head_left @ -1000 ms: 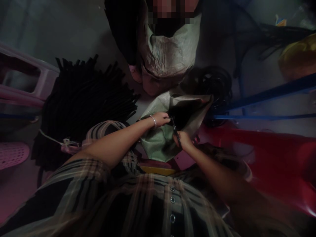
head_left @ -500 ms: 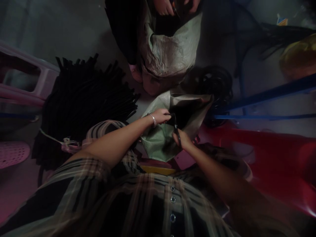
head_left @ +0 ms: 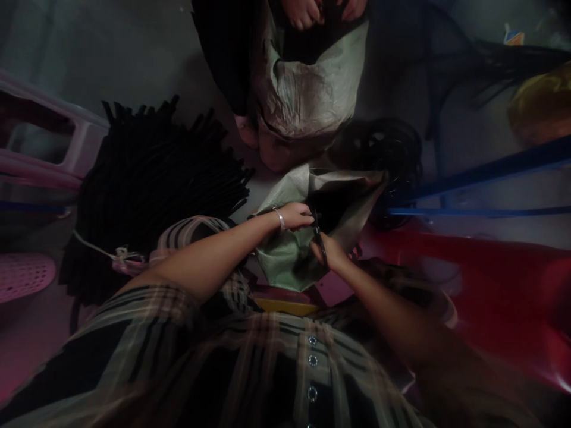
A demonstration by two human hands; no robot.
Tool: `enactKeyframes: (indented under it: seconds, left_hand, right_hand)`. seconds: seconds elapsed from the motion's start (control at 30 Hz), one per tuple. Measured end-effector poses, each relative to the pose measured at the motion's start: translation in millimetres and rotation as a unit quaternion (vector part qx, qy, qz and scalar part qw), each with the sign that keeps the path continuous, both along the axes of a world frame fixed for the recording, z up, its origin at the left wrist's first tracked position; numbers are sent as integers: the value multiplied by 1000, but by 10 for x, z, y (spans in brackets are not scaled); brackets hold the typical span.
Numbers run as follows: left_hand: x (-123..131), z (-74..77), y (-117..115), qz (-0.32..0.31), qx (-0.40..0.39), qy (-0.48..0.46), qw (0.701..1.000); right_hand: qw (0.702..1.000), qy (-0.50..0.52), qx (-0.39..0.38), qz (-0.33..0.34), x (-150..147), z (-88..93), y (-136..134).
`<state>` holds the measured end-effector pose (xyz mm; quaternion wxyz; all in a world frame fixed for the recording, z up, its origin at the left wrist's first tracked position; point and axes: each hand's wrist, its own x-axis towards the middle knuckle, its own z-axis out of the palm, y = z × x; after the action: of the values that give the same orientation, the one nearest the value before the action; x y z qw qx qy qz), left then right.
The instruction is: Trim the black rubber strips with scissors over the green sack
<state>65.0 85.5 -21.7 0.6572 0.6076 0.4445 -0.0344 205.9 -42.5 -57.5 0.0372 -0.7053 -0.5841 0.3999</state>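
Note:
My left hand [head_left: 298,215], with a silver bangle on the wrist, is closed in a pinch on a small black piece over the mouth of an open greenish woven sack [head_left: 285,261]. My right hand [head_left: 329,252] is closed around black scissors [head_left: 318,239], whose blades point up at the piece held by the left hand. The two hands are almost touching. The sack's dark inside hides what it holds.
A big bundle of black strips [head_left: 151,184] lies to the left. Opposite me a second sack [head_left: 307,89] stands open with another person's hands [head_left: 321,10] at its top. A black coil [head_left: 383,148], blue bars [head_left: 482,172], a red object [head_left: 482,279] and pink plastic [head_left: 40,148] surround us.
My hands have stayed over the sack with only small shifts. The black piece in my left hand looks shorter. The other person's hands have moved slightly at the top.

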Motion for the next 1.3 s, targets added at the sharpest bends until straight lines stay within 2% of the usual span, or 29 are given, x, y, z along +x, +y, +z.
enactKeyframes:
  seconds: [0.13,0.27,0.47,0.6,0.8,1.03,1.17,1.3]
  left_hand:
    - [10,26,-12,7,-7,-2,1000]
    - [11,28,-11,18,-13,-4,1000]
    - [-41,-14,-1,8,77,24,997]
    - [-39,-15,-11,9,77,0,997]
    - [-24,-61,-6,8,92,32,995]
    - [-26,-32,13,22,52,48,997]
    - [-19,30,25,56,19,35,998]
    - [-8,48,29,90,-12,5,996]
  right_hand:
    - [1000,21,19,-9,9,48,-10]
    - [998,46,21,-47,5,121,-25]
    - [992,61,1,-111,20,141,-2]
    - [991,77,18,-112,37,113,-1]
    - [988,81,7,-130,7,119,-23]
    - [987,80,-28,-133,27,77,-14]
    - [995,55,-3,-83,28,1,-3]
    - [998,43,-20,-49,10,-48,24]
